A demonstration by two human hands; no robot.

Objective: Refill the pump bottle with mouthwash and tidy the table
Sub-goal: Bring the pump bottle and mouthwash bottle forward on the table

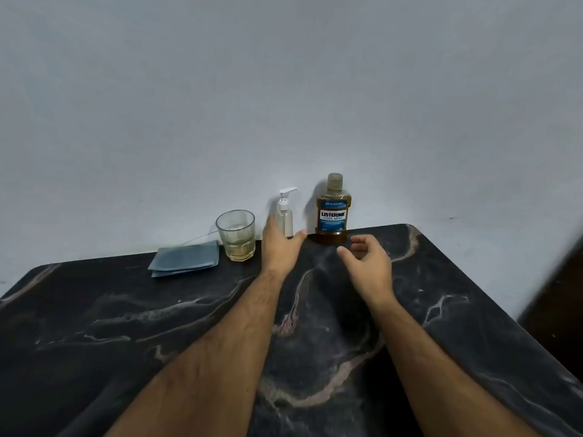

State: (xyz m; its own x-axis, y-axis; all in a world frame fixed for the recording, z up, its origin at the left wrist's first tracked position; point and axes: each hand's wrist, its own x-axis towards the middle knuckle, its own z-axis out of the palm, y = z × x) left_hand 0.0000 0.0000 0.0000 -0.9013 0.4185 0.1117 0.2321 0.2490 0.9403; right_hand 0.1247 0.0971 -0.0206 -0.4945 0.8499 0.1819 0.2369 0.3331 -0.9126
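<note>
Clear plastic, small and light, the pump bottle (285, 216) stands by the wall between the glass (236, 234) and the mouthwash (332, 212), so my open, empty left hand (280, 244) should grab its smooth middle, while my right hand (367, 263) hangs half-curled, empty.

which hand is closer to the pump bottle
Left. The left hand is open right at the pump bottle, about to grasp it; the right hand hovers apart, lower right, before the mouthwash bottle.
</note>
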